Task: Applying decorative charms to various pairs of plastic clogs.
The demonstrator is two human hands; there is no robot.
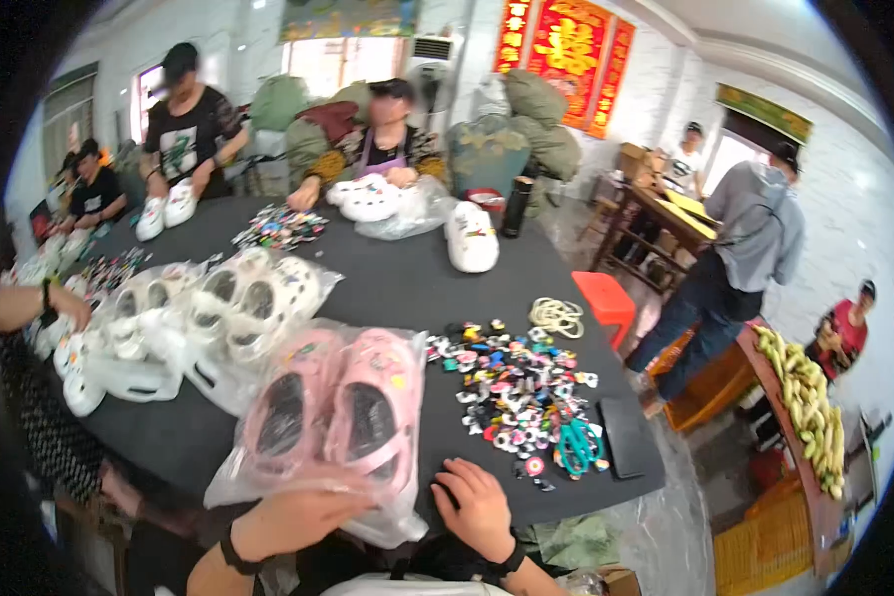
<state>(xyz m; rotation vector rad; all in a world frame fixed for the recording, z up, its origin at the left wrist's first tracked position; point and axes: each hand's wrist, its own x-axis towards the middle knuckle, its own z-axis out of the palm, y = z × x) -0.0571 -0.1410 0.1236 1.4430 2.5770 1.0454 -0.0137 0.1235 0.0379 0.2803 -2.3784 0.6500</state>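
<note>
A pair of pink clogs point(372, 417) with straps and small charms lies inside a clear plastic bag point(230, 479) in front of me. My left hand point(313, 505) rests across the bag's near end, fingers stretched out over the plastic by the clogs' near ends. Some of its fingertips blend into the shiny film. To the right of the bag, my right hand point(475, 505) lies on the dark table point(556, 502) near its front edge, fingers apart, holding nothing. A pile of colourful shoe charms point(517, 387) spreads beyond it, with teal-handled scissors point(581, 447) at its near right side.
Bagged white clogs point(253, 298) lie to the left, near a co-worker's hand point(70, 306). One white clog point(472, 238) stands farther back by a black bottle point(517, 207). Rubber bands point(556, 316) and a black flat case point(621, 437) sit right. Two co-workers handle white clogs across the table.
</note>
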